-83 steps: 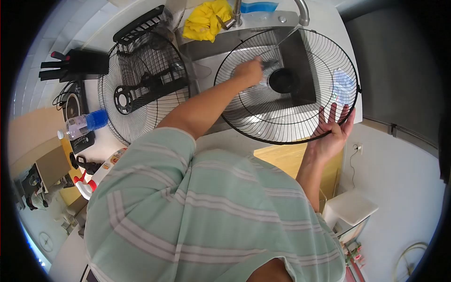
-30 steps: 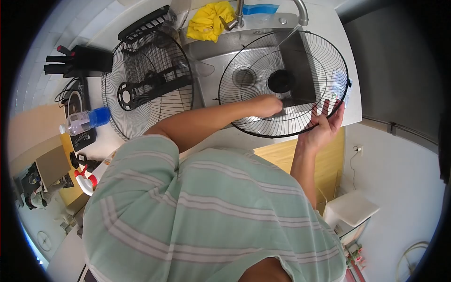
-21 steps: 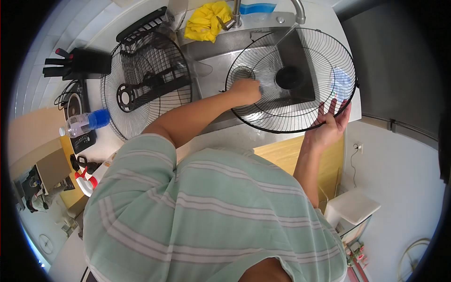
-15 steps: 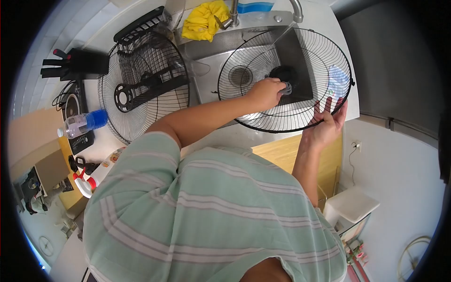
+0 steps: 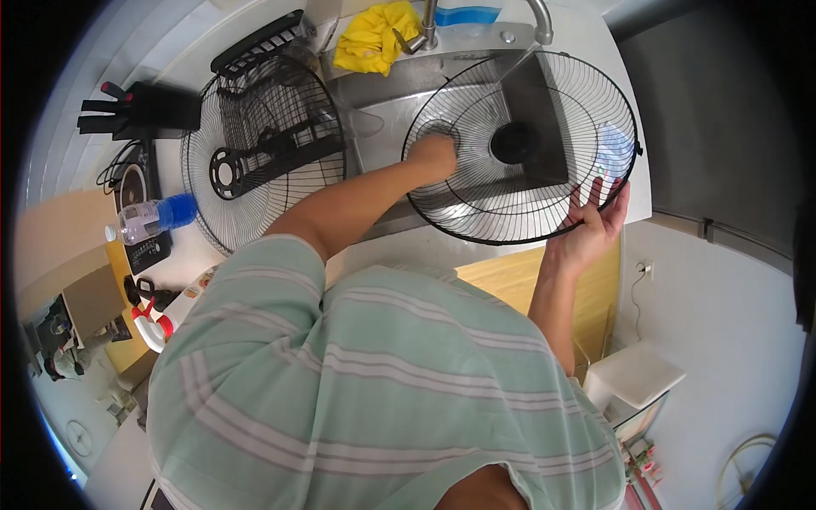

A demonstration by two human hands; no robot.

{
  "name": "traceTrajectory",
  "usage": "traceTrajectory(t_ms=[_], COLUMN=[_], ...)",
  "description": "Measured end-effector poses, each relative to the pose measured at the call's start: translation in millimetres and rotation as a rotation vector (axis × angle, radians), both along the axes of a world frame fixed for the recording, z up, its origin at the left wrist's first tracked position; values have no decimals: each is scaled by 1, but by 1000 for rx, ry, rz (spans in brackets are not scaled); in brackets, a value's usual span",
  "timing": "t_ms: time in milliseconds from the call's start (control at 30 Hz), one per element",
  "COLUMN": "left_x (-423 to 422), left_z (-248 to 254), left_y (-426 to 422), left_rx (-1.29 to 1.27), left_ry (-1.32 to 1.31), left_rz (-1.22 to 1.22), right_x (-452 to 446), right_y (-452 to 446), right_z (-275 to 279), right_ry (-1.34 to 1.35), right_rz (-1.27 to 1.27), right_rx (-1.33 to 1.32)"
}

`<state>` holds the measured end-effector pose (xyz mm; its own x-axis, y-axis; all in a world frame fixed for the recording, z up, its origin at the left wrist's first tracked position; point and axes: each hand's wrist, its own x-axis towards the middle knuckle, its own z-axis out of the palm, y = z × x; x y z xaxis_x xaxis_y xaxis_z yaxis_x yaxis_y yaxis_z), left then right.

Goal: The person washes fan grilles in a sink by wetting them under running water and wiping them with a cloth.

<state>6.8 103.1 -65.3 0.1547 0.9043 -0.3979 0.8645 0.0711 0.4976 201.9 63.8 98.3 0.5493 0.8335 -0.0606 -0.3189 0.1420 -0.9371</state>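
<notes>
A round black wire fan guard [image 5: 557, 200] is tilted over the steel sink [image 5: 382, 106], with a dark hub in its middle. My right hand [image 5: 586, 234] grips its lower right rim, fingers behind the wires and thumb in front. Over the left part of the guard, my left hand [image 5: 433, 159] is closed; the grey scrubber seen in it a moment earlier is hidden by the hand now. A thin stream of water runs from the faucet [image 5: 541, 21] onto the guard.
Left of the sink lies another wire guard [image 5: 200, 183] under a black rack. Nearby are a knife block [image 5: 166, 113], a blue-and-clear bottle [image 5: 153, 218] and a spray bottle [image 5: 151, 330]. A yellow cloth [image 5: 374, 41] lies behind the sink.
My left hand has moved from near the hub to the guard's left side, after several passes over the wires. My right hand keeps its hold while the guard shifts slightly.
</notes>
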Motion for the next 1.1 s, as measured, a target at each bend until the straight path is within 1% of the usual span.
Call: traceTrajectory(t_ms=[33,67,133,200,300,400,433,467,533,567,667,700,800,867,933,1000,1067,1100], left_x=[-1,5,31,57,72,54,49,52,61,69,77,72,38,24,20,26,37,44], left_z=[1,3,34,48,39,24,22,21,49,52,54,52,20,3,4,9,45,55], left_y=[0,-1,-12,-25,-20,-6,-4,-4,-11,-15,-12,-12,0,19,63,104,131,140], left_rx=[-50,-46,-43,147,438,553,523,440,266,412,381,423,525,322,161,53,-172,-149], left_ry=[26,-42,-174,-458,-652,-524,-453,-471,-499,-560,-682,-703,-433,-332,-488,-858,-1049,-998], left_rz=[42,40,35,30,143,168,210,196,167,121,147,101,-169,244,510,517,523,529], right_x=[0,1,0,0,-1,2,4,5,-1,-4,-1,1,4,6,9,10,10,9], right_y=[0,1,2,2,3,2,1,1,1,1,5,5,3,2,3,2,1,3], right_z=[1,1,0,-1,-3,-2,-4,-6,-4,-3,-5,-4,-1,-3,-4,-4,-3,-2], right_ry=[-5,-8,-6,-6,4,2,-20,-38,-23,-19,-76,-54,-13,-10,-18,-43,-49,-52], right_rz=[4,4,4,3,-6,-8,11,30,29,29,22,12,-25,-20,-1,35,30,27], right_rx=[5,9,4,2,4,-17,-19,-22,3,18,50,47,7,15,15,2,-20,-25])
